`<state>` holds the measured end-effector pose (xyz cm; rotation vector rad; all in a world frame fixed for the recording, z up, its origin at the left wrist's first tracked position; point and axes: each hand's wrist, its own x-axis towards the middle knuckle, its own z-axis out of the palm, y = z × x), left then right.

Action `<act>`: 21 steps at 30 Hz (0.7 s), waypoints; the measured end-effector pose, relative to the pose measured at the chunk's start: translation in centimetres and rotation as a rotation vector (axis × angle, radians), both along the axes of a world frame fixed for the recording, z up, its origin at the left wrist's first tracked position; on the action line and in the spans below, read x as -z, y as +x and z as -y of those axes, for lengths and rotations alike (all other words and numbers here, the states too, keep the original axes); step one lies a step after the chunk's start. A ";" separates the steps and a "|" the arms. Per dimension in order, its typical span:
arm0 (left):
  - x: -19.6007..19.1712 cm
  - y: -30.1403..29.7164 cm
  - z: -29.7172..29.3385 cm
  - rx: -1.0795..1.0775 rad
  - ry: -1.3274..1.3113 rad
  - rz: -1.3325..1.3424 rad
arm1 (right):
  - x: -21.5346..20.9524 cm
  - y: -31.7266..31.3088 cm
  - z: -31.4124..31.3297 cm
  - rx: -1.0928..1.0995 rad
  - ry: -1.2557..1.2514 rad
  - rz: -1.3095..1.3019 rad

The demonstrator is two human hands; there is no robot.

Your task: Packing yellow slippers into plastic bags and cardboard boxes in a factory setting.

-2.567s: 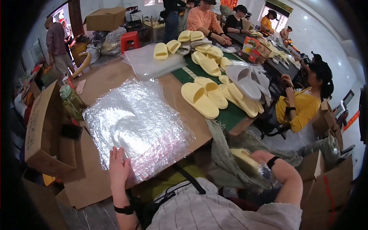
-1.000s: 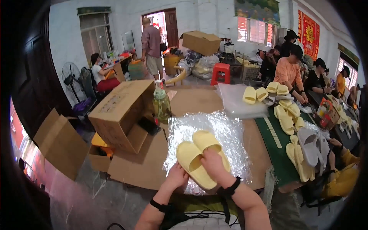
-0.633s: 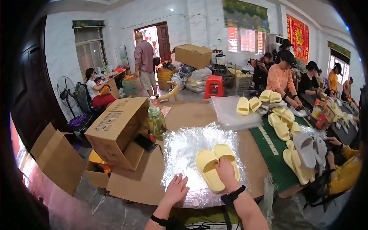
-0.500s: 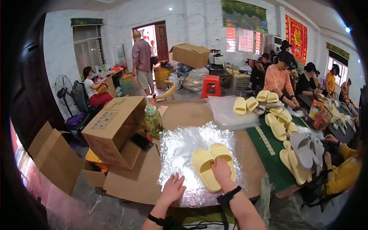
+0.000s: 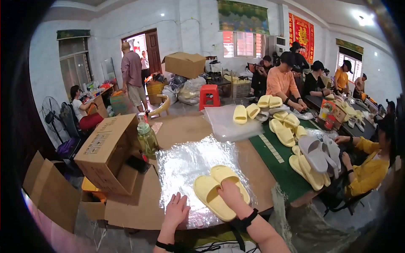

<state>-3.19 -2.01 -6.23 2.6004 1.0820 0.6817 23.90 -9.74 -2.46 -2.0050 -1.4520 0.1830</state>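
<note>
A pair of pale yellow slippers [image 5: 206,188] lies side by side, toes away from me, on shiny clear plastic bags [image 5: 181,162]. My right hand [image 5: 232,195] is closed on the pair where the two slippers meet, its fingertips hidden inside the openings. To the left, my left hand [image 5: 176,209] rests flat on the plastic with its fingers apart, holding nothing. The plastic lies on a brown cardboard-covered table [image 5: 177,127].
An open cardboard box [image 5: 103,147], a green bottle [image 5: 147,139] and a dark phone [image 5: 138,165] stand left. More clear plastic bags [image 5: 221,126] lie beyond. On the right, a green mat [image 5: 263,166] bears yellow and grey slippers [image 5: 314,154]. Co-workers sit at the right [image 5: 367,168].
The whole scene has shifted left in the picture, as the view turned right. The slippers, still under my right hand, lie slightly nearer the front edge of the plastic. My left hand stays flat.
</note>
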 end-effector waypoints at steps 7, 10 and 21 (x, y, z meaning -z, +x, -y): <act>-3.1 1.2 1.7 -0.047 0.112 -0.135 | 1.9 0.1 2.4 -0.023 0.044 0.071; -5.7 2.9 2.6 0.144 0.165 -0.026 | 1.2 0.1 1.8 0.019 -0.008 0.047; -3.7 2.6 2.5 0.199 -0.157 0.055 | 0.6 0.0 2.6 0.019 0.052 -0.120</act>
